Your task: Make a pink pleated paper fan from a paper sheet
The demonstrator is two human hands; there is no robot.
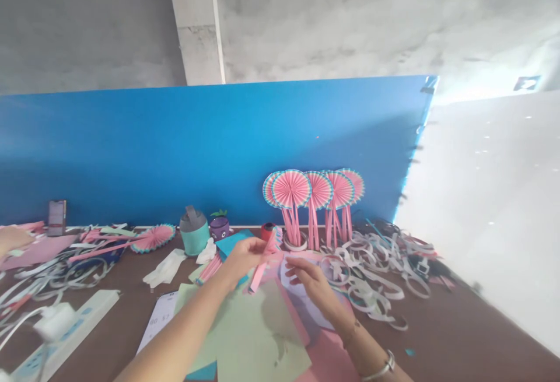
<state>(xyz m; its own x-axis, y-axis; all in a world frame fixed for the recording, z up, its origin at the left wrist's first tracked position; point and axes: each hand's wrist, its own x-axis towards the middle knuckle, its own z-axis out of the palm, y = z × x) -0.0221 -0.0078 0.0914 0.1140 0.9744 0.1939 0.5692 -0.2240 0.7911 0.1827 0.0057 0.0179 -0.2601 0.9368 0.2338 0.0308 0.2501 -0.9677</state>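
My left hand is closed around a folded pink paper fan, whose pleated top has a blue-and-white edge. Its pink handle strip slants down toward the paper below. To the right, my right hand is apart from the fan, fingers spread and nothing in them. Under both hands lie a pale green sheet and pink sheets. A white-lilac paper piece shows beneath my right hand. Left of my left hand is a bundle of pink strips.
Several finished pink fans stand against the blue partition. Tangled white paper strips lie right. On the left are a teal cup, a phone, a power strip, and another person's hand.
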